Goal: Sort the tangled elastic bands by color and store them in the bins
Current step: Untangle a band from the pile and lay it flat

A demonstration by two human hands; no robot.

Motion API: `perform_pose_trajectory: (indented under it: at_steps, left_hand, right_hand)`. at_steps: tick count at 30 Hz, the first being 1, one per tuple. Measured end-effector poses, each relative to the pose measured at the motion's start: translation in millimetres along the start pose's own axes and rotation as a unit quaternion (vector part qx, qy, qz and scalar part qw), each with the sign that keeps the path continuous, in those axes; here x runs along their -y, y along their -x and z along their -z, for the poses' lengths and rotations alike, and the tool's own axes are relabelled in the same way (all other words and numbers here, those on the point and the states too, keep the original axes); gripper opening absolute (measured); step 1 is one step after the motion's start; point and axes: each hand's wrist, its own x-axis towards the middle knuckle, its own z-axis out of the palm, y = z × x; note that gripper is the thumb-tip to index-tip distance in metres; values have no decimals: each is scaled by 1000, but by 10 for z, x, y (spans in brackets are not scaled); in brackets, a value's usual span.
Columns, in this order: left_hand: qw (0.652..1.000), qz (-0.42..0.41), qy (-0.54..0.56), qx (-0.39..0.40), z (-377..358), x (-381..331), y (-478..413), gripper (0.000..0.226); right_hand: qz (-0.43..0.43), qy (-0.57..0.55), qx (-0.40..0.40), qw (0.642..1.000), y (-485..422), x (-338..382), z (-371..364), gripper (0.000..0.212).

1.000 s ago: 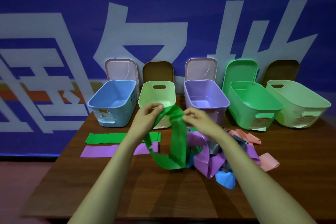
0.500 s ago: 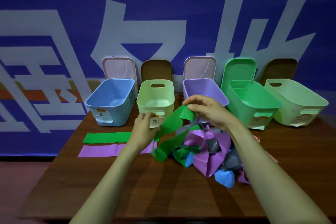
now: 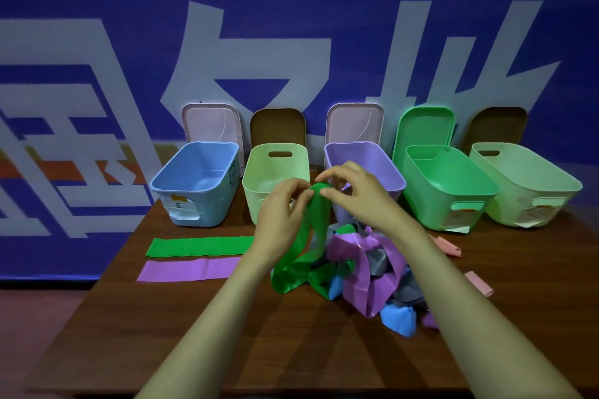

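The left hand (image 3: 283, 207) is now meeting the right hand (image 3: 356, 197), higher than before; both are pinching the green band (image 3: 321, 220) at its top, its loop hanging onto the tangled pile (image 3: 366, 262) on the table (image 3: 194, 334).

Our left hand (image 3: 281, 208) and right hand (image 3: 360, 198) pinch the top of a green band (image 3: 319, 225), which hangs into the tangled pile (image 3: 368, 269) on the table (image 3: 227, 334); five open bins (image 3: 434, 204) stand behind.
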Motion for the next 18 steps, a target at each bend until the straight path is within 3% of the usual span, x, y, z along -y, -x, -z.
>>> perform_pose_trajectory:
  at_steps: [3,6,9,12,15,18]
  left_hand:
    - [997,-69,-26,-8,54,-21,-54,7]
    - [997,-74,12,-23,98,-58,-51,5]
    - [996,1,90,-21,87,-38,-15,25]
    - [986,124,80,73,-6,152,41,46]
    - [965,179,-43,189,-111,425,208,38]
    - [946,219,-92,220,-173,635,383,17]
  right_hand:
    - [27,-3,-18,999,-45,40,44,11]
    - [31,-11,20,999,-102,71,82,9]
    - [24,-47,24,998,-135,160,80,7]
    - [41,-92,-16,995,-204,263,101,8]
    - [31,-135,-25,990,-273,330,161,11]
    - [13,-158,-23,987,-307,322,199,18]
